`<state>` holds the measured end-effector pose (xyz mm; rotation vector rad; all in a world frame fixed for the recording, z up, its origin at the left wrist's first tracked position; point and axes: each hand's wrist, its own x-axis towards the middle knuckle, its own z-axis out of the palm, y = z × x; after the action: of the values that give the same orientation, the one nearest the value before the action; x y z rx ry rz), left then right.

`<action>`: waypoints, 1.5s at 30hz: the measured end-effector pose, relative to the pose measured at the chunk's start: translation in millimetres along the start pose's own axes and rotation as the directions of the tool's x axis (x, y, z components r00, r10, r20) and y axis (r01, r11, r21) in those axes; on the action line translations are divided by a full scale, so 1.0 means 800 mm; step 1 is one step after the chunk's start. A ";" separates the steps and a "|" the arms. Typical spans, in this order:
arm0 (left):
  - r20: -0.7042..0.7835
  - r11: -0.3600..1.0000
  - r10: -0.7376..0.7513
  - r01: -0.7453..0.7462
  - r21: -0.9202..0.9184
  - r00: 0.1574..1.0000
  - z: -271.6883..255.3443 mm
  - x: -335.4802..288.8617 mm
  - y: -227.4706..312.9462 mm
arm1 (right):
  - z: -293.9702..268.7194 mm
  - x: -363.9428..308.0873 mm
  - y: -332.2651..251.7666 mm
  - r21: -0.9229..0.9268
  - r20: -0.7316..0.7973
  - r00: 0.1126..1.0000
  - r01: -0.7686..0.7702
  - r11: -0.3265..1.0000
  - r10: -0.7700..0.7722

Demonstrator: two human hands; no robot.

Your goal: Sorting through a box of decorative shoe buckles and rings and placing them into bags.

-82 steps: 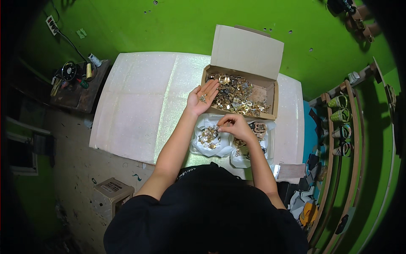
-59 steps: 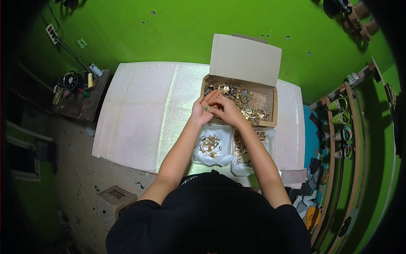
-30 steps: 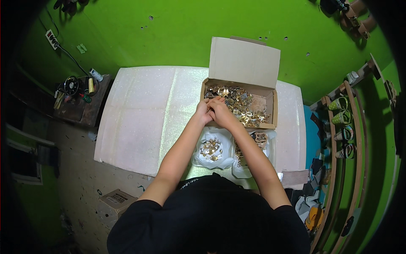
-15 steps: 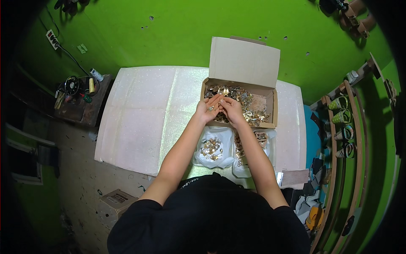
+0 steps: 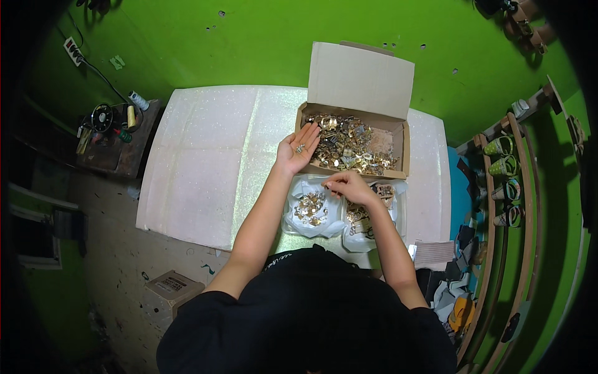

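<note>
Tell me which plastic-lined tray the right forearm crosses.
The right tray: the forearm passes over it but not over the left tray.

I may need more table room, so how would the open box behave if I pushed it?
The box is probably heavy for its size, since metallic-looking pieces cover most of its bottom. Heaped loose, they may shift. The raised lid looks like thin card, so it could wobble.

No text legible. Carton (image 5: 163, 303), lower left: dark print (image 5: 172, 284) on top face, too small to read. Black shirt (image 5: 305, 299): white script (image 5: 278, 260) on front, left side, steeply slanted; letters not made out.
</note>
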<state>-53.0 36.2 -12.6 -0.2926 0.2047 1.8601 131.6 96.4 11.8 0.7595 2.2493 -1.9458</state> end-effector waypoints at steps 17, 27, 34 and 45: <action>0.147 0.982 -0.130 0.107 0.153 0.981 -0.006 -0.003 -0.022 | -0.021 0.032 -0.073 -0.452 -0.294 0.814 0.343 0.824 -0.500; 0.083 0.963 -0.175 0.153 0.222 0.981 -0.016 0.011 -0.021 | -0.011 0.053 -0.064 -0.765 -0.171 0.773 0.287 0.576 -0.612; 0.098 0.953 -0.197 0.168 0.250 0.975 -0.032 0.021 -0.022 | -0.015 0.066 -0.050 -0.845 -0.062 0.750 0.312 0.434 -0.659; 0.259 0.963 -0.263 0.238 0.125 0.929 -0.038 0.027 -0.019 | -0.022 0.072 -0.040 -0.708 -0.164 0.711 0.397 0.584 -0.684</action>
<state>-41.7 51.8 -47.7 0.0055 0.0579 1.6100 72.4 128.7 23.0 0.4072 3.4737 -0.9804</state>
